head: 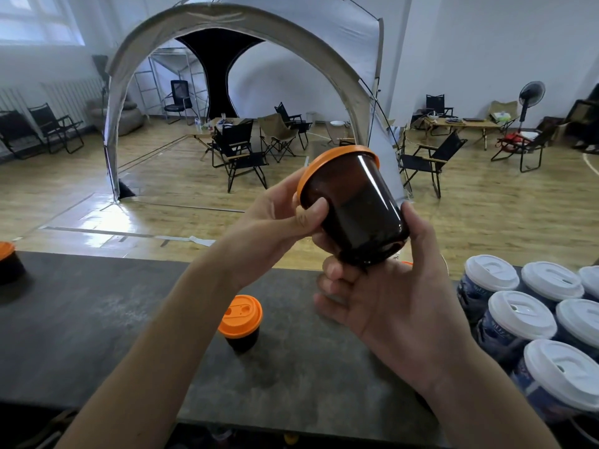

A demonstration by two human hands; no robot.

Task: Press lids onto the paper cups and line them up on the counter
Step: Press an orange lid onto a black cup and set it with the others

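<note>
left hand (pixel 285 215) grasps the dark paper cup (pixel 359 205) just under its orange lid (pixel 308 175), thumb pressed on the wall; right hand (pixel 389 286) cradles the base, fingers curled beneath. the cup is held in the air above the tabletop (pixel 97 319), tilted steeply with the lid facing away. risks, as judged: whether the lid is seated all round cannot be told, since its far side is hidden; a half-seated rim could pop off at this tilt, and a hard squeeze may dent the wall. a careless set-down could knock the lidded cup (pixel 241 322) standing below, or fall out of line with the left-edge cup (pixel 8 262). white-lidded cups (pixel 518 315) crowd the right
</note>
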